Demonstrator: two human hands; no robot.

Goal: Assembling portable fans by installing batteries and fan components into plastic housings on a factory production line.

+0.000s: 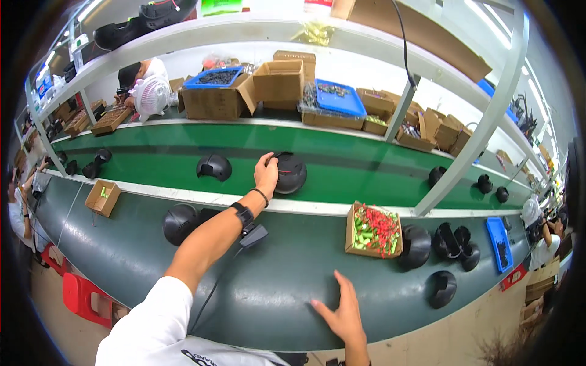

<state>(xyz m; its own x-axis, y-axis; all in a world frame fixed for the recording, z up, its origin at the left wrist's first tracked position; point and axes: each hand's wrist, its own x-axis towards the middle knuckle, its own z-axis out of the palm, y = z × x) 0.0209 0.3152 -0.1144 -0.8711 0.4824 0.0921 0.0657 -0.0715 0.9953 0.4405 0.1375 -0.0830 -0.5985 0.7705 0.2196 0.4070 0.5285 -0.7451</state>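
Note:
On the green conveyor belt (342,152), my left hand (266,175) grips the left edge of a round black plastic shell (292,174). Its thumb is partly hidden. Another black shell (213,167), with a cut-out in its side, lies on the belt to the left. My right hand (347,316) is held over the near edge of the dark worktable (287,274), thumb and fingers apart, holding nothing. Under my left forearm, a black dome (180,223) sits on the table next to a dark block-shaped device (253,235) with a cable.
A carton (350,241) of red and green small parts stands right of centre. Beside it lie several black shells (416,246) and a blue tray (495,244). A small box (93,198) is at left. White posts (476,122) rise beyond the table; people work at both ends.

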